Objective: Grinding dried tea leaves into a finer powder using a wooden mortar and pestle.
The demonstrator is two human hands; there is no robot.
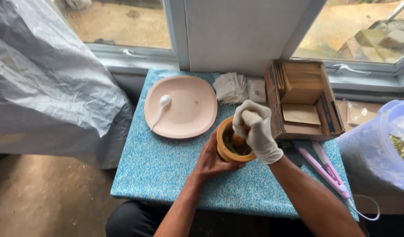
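An orange-brown wooden mortar (pixel 224 151) stands near the middle of a small table covered in blue speckled cloth (pixel 158 166). My bare left hand (pixel 212 159) cups the mortar's near left side. My right hand (pixel 256 130), in a white glove, is closed around a wooden pestle (pixel 238 139) that dips into the bowl. Dark greenish-brown material lies inside the mortar, partly hidden by the glove.
A pale pink plate (pixel 184 107) with a white spoon (pixel 160 108) sits at the back left. White sachets (pixel 237 87) and a cardboard box of brown envelopes (pixel 303 98) stand behind. A pink sealer tool (pixel 327 169) lies right; a translucent tub (pixel 377 149) with green leaves sits beside the table.
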